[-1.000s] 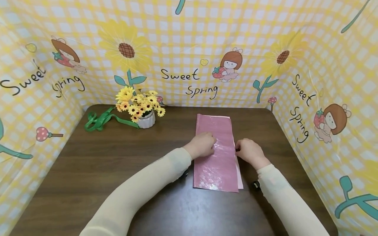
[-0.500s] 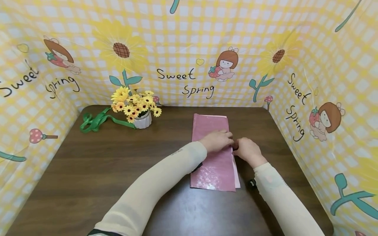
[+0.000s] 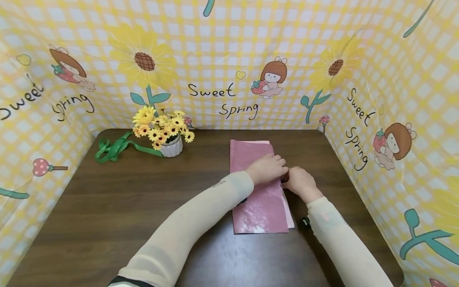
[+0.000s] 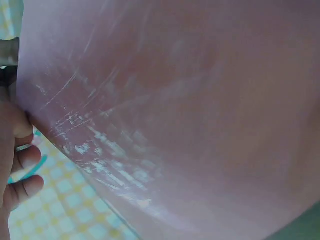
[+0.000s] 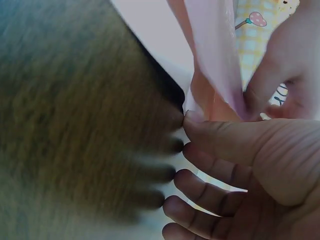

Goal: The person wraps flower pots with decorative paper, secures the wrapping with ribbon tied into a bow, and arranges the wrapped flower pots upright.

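Note:
Folded, glossy pink wrapping paper (image 3: 259, 215) lies lengthwise on the table in the head view. Along its right side a pale pink layer (image 3: 289, 217) sticks out. My left hand (image 3: 267, 169) reaches across the paper and pinches the upper layer at the right edge; the left wrist view has its thumb on that edge. My right hand (image 3: 302, 184) is just beside it, with thumb (image 5: 202, 125) and forefinger at the edge of the pale layer. The right wrist view shows the layers parted between the two hands. Part of the pinch is hidden in each view.
A grey-white pot (image 3: 172, 146) of yellow flowers (image 3: 163, 127) stands at the back left. Green ribbon (image 3: 114, 148) lies loosely coiled beside it. Yellow checked cloth (image 3: 215, 52) surrounds the brown table (image 3: 125, 199) at the back and sides.
My left hand has moved right from the middle of the wrapping paper to its right edge, meeting my right hand, which stays nearly still. The paper has turned slightly.

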Tool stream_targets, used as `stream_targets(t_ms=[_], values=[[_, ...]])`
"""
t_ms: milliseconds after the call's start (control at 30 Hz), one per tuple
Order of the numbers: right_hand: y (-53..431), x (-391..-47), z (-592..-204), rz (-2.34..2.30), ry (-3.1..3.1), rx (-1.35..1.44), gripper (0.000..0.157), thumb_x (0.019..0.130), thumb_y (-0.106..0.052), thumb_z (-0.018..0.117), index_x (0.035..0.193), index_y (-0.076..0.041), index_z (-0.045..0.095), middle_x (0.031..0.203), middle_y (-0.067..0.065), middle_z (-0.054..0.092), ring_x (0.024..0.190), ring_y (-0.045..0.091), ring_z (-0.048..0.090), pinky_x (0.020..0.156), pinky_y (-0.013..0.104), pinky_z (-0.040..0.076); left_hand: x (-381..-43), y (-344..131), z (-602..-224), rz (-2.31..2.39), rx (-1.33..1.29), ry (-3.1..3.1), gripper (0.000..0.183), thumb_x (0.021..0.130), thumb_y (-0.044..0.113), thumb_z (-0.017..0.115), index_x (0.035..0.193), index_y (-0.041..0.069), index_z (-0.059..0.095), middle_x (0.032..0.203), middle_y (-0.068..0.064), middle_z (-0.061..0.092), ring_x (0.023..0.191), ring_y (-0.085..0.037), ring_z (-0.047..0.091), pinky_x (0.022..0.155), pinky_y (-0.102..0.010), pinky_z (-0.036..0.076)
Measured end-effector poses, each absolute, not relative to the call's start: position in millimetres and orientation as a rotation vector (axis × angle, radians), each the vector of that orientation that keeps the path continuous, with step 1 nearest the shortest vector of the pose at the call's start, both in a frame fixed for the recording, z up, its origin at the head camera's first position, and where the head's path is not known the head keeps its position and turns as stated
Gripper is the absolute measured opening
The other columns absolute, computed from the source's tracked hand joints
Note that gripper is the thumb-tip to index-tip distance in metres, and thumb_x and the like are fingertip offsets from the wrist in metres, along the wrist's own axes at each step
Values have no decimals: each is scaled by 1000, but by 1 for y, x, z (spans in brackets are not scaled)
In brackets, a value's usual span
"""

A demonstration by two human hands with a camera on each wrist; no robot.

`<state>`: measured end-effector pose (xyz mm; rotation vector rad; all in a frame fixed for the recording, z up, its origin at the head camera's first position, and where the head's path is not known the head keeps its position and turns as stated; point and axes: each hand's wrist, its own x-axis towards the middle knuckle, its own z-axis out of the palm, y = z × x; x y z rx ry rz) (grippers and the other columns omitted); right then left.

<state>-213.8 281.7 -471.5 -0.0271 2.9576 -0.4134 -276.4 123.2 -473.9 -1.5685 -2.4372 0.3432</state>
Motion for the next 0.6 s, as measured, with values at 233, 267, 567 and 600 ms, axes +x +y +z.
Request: stream_targets(t_ms=[233,267,567,600], values=[[284,-213,-472,-428,2965,-39,25,82,-34,82,78,-16,64,95,11,65,84,29,62,68,50,51,-270,122,-448,47,-1332,-2602,19,99,35,54,97,19,65,86,2,65,80,-18,65,72,-37,56],[284,-213,-473,-427,2970,-41,25,81,-34,82,79,-16,64,96,11,64,84,29,61,68,50,51,-268,121,-443,-1,-1280,-2638,20,100,36,53,95,19,63,82,3,63,75,-17,64,68,-36,56],[278,-214,-481,-432,3031,-468,38,86,-7,77,123,-11,73,136,14,63,125,42,57,98,62,46,-247,89,-388,-462,-829,-2943,7,95,18,61,99,12,60,74,2,59,61,-13,59,53,-30,50],[278,-214,-482,-412,3030,-516,38,87,-4,75,125,-10,73,140,14,62,128,42,55,100,64,44,-246,83,-382,-509,-796,-2962,6,94,16,61,99,12,60,74,2,60,62,-13,60,53,-30,50]])
